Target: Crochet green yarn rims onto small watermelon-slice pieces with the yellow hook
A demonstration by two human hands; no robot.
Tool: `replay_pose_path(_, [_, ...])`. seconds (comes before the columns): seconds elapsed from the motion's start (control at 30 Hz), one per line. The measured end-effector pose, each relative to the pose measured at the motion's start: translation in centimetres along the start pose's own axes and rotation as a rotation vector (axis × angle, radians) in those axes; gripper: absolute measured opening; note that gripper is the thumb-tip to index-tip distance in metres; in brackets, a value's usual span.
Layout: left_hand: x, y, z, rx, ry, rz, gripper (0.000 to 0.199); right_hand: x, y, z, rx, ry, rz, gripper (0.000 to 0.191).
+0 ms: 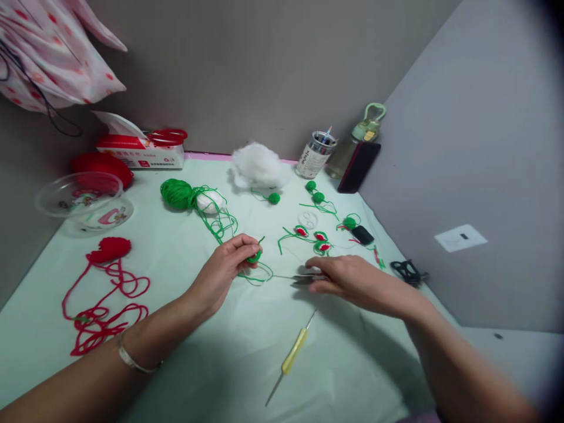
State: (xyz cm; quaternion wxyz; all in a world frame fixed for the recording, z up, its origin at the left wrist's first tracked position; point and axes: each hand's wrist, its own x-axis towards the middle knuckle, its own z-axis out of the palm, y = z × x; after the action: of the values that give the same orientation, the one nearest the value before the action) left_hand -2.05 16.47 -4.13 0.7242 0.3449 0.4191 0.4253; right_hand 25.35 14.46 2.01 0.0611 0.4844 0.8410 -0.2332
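My left hand [231, 258] pinches a small green crochet piece [254, 257] between thumb and fingers, and a short yarn end sticks up from it. Loose green yarn [259, 273] trails below this piece towards the right. My right hand [337, 277] has its fingers closed around small metal scissors [304, 279], whose dark pointed blades face left; the handle part is mostly hidden. In front of the hands lies a crochet hook [294, 351] with a yellow grip. Just beyond my right hand are several small red, white and green crochet pieces [321, 237].
Red yarn [112, 282] lies tangled at left, near clear plastic lids [94, 200]. Green yarn [177, 194], white stuffing [258, 165], a pen tin [315, 155], a bottle [348, 150] and a phone [359, 167] stand farther back. A black clip-like object [408, 272] is at the right edge.
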Motion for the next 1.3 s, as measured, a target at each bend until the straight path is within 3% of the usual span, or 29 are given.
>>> replay_pose_path(0.1, [0.0, -0.1, 0.0, 0.018, 0.000, 0.006, 0.016, -1.6, 0.4, -1.6, 0.025, -0.050, 0.031, 0.026])
replay_pose_path(0.2, [-0.1, -0.2, 0.1, 0.028, -0.009, 0.002, 0.017, -2.2, -0.1, -2.6, 0.193, -0.042, -0.002, 0.026])
replay_pose_path(0.43, [-0.5, 0.3, 0.4, 0.041, -0.015, 0.013, 0.016, 0.6, -2.1, -1.9, 0.474, 0.403, 0.008, 0.035])
replay_pose_path(0.6, [-0.3, 0.5, 0.0, 0.055, 0.026, 0.031, 0.014, 2.4, -1.7, -3.0, 0.765, 0.716, -0.004, 0.041])
replay_pose_path(0.63, [-0.2, 0.5, -0.1, 0.059, 0.034, 0.033, 0.013, 2.5, -1.4, -3.2, 0.735, 0.684, 0.006, 0.041])
replay_pose_path(0.67, [-0.1, 0.4, -0.2, 0.063, 0.039, 0.032, 0.013, 2.5, -1.1, -3.3, 0.650, 0.574, 0.013, 0.041])
replay_pose_path(0.77, [0.1, 0.3, -0.4, 0.062, 0.044, 0.030, 0.013, 2.1, -0.3, -2.7, 0.253, 0.062, 0.035, 0.030])
replay_pose_path(0.8, [0.2, 0.3, -0.4, 0.059, 0.043, 0.030, 0.013, 1.8, -0.1, -2.3, 0.152, -0.049, 0.051, 0.026])
replay_pose_path(0.87, [0.2, 0.2, -0.4, 0.051, 0.039, 0.026, 0.013, 1.1, 0.3, -1.6, 0.075, -0.130, 0.071, 0.024])
replay_pose_path(1.03, [0.1, 0.2, -0.2, 0.046, 0.018, 0.010, 0.015, -0.8, 0.5, -2.0, 0.297, -0.146, 0.017, 0.038])
replay_pose_path(1.1, [0.0, 0.3, 0.0, 0.055, 0.019, 0.009, 0.015, -1.3, 0.5, -2.5, 0.385, -0.094, -0.008, 0.043])
replay_pose_path(1.3, [-0.7, 0.5, 0.5, 0.075, -0.021, 0.033, 0.013, -0.1, -1.0, -1.5, 0.564, 0.336, -0.004, 0.039])
